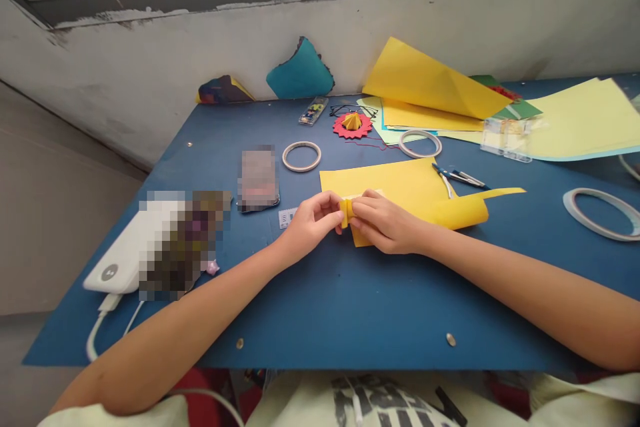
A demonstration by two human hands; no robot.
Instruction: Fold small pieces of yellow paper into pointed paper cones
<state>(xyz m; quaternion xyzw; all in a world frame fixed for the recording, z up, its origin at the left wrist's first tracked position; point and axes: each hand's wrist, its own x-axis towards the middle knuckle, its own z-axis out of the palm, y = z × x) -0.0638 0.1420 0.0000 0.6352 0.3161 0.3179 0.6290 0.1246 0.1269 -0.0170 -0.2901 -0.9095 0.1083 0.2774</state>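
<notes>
Small yellow paper piece (347,214), centre of frame.
Left hand (315,221) and right hand (384,221) pinch its opposite sides near the yellow sheet (395,179).

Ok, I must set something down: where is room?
Blue tabletop is bare between left forearm and right forearm, except metal studs; also between rolled yellow paper and rightmost white tape ring. Crowded: the back, around large yellow sheet and jagged red ring.
</notes>
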